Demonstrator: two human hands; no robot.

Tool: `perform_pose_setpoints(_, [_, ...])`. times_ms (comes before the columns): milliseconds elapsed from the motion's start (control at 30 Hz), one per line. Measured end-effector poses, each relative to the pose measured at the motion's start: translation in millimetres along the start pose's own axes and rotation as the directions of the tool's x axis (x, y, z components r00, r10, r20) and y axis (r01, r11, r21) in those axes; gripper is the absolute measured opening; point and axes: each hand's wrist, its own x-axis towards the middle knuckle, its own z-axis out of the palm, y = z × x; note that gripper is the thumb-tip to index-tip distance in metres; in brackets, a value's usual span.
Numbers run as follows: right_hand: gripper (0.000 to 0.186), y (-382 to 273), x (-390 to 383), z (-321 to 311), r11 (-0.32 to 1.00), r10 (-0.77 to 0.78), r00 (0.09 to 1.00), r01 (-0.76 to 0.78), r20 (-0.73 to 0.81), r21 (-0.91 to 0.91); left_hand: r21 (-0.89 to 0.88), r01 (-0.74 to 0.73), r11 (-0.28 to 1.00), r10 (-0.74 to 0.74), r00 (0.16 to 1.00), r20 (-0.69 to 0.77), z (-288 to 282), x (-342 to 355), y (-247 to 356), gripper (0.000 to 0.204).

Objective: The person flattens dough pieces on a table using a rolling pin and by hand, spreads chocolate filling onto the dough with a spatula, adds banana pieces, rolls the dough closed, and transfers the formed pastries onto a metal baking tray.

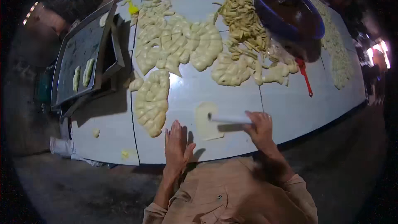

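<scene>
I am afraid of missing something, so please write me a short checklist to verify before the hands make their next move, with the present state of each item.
1. Right hand grips the white pin: ok, held near one end.
2. Pin reaches across the whole dough sheet: not ok, its far end stops over the sheet's middle.
3. Pin presses on the sheet: cannot tell from this view.
4. Left hand is free and off the sheet: ok, it is open to the left.
5. Red tool is away from both hands: ok, it lies farther right.
</scene>
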Motion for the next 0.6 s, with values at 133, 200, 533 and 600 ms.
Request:
perform_pose_setpoints(133, [0.046,42.3,9.2,1.6,0.890,0.332,0.942,-0.327,-0.040,-0.318,0.227,-0.076,0.971,0.056,0.994,0.094,8.7,22.4,-11.5,0.073])
perform_pose_setpoints(200, [0.049,37.9,17.4,9.9,0.860,0.259,0.963,-0.267,-0.080,-0.435,0.290,-0.070,0.955,0.025,0.987,0.156,13.8,37.5,-10.8,0.072])
perform_pose_setpoints(533, [0.083,-48.6,69.3,77.0,0.964,-0.183,0.867,0.250,0.463,-0.088,0.382,-0.040,0.923,-0.065,0.964,0.259,47.1,63.0,-7.1,0.092])
perform_pose_setpoints(600, [0.086,-43.5,71.9,77.7,0.957,-0.169,0.871,0.256,0.461,-0.135,0.397,-0.011,0.918,-0.081,0.973,0.215,48.0,65.4,-4.1,0.090])
